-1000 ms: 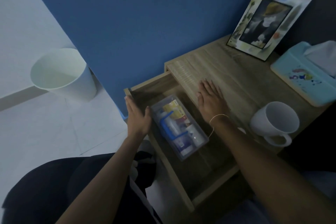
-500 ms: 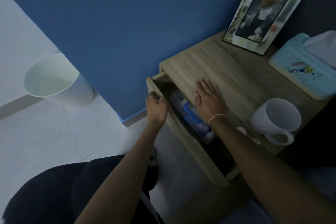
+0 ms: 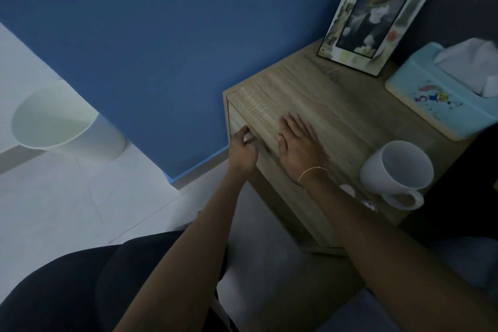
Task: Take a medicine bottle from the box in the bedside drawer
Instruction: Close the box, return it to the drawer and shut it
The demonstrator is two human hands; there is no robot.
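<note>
The wooden bedside table [image 3: 342, 105] stands against the blue wall, and its top drawer [image 3: 237, 118] is pushed in flush with the table front. The clear box and its medicine bottles are hidden inside. My left hand [image 3: 242, 152] rests against the drawer front near its top edge, fingers curled on it. My right hand [image 3: 299, 143] lies flat and open on the table top just behind the front edge, holding nothing.
On the table top stand a white mug [image 3: 398, 172] at the near right, a light blue tissue box [image 3: 436, 100] at the far right and a picture frame [image 3: 377, 16] at the back. A white waste bin [image 3: 62, 124] stands on the floor to the left.
My left hand has pushed the open drawer inward until it is shut, and the box of bottles has gone out of sight. My right hand stayed flat on the table top.
</note>
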